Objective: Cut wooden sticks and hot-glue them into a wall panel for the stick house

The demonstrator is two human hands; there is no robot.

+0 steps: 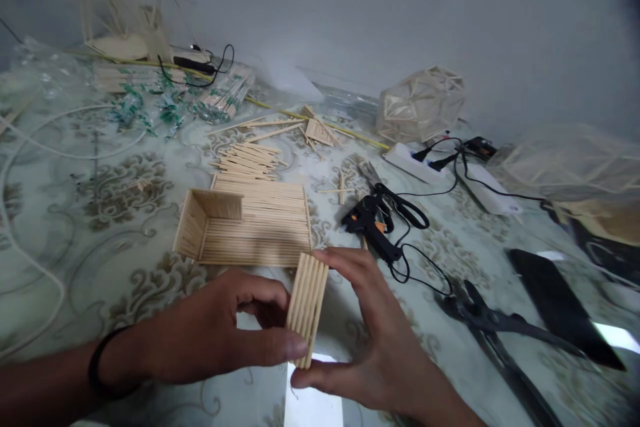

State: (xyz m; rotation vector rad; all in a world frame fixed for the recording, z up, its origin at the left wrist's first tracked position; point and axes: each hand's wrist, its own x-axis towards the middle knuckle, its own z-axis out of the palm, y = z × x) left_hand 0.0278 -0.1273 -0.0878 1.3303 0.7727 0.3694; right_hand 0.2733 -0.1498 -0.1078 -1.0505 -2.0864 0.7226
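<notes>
Both my hands hold a small panel of glued wooden sticks (306, 307) upright just above the table's near edge. My left hand (220, 327) pinches its left side, thumb along the lower edge and fingers curled behind. My right hand (370, 333) grips it from the right, fingers over the top and thumb under the bottom. Just beyond lies a flat base of sticks with low walls at its left corner (250, 227). A loose pile of sticks (247, 160) lies behind that.
A black glue gun (373, 220) with its cord lies right of the base. Black shears (493, 327) and a dark phone (555, 307) lie at the right. A white power strip (413, 163), a stick lattice dome (420, 103) and bundled sticks (225, 97) line the far edge by the wall.
</notes>
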